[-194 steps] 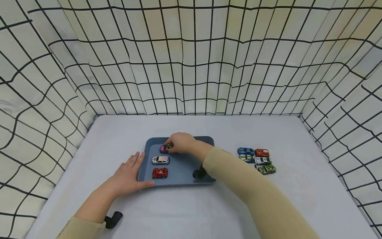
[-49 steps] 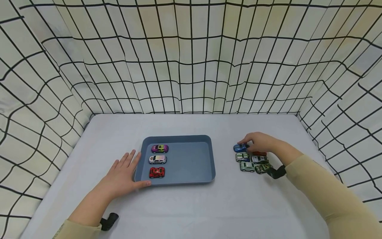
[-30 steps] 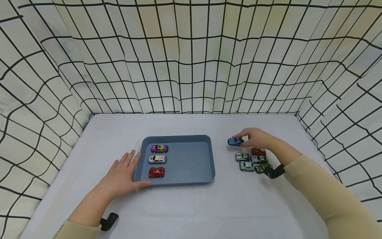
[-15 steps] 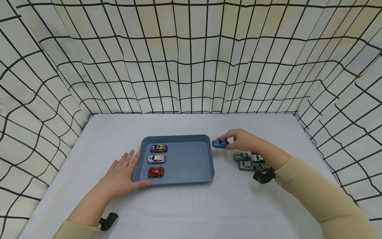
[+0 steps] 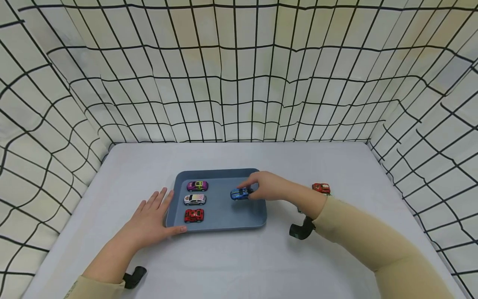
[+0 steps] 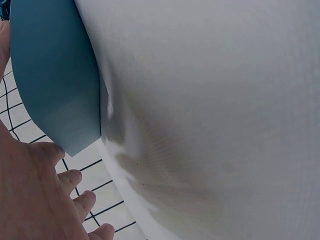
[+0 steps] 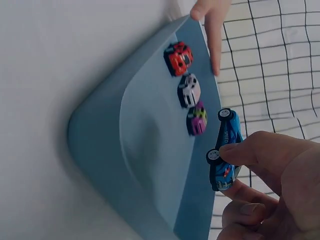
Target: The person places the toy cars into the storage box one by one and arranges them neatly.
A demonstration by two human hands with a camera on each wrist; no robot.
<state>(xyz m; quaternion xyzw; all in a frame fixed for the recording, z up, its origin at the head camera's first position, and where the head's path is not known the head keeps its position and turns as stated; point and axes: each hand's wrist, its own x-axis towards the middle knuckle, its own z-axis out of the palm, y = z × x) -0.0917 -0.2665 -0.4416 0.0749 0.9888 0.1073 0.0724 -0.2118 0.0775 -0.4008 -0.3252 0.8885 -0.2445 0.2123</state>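
My right hand [image 5: 269, 186] pinches a blue toy car [image 5: 240, 194] between thumb and fingers, above the right half of a blue-grey tray [image 5: 224, 225]. In the right wrist view the blue toy car [image 7: 226, 150] shows its wheels and side lettering, held over the tray. A purple toy car [image 5: 197, 185], a white one [image 5: 195, 199] and a red one [image 5: 194, 215] stand in a column at the tray's left side. With fingers spread and straight, my left hand [image 5: 151, 222] rests at the tray's left edge, thumb at the front left corner.
Another red toy car [image 5: 321, 188] sits on the white table [image 5: 239, 265] to the right of the tray; my right forearm hides most of the other cars there. Black netting [image 5: 239, 79] over pale cloth encloses the table at the back and sides.
The right hand has lifted the blue toy car from the group on the right and carried it left over the tray. Earlier it let go of the purple car there. The left hand stays put.
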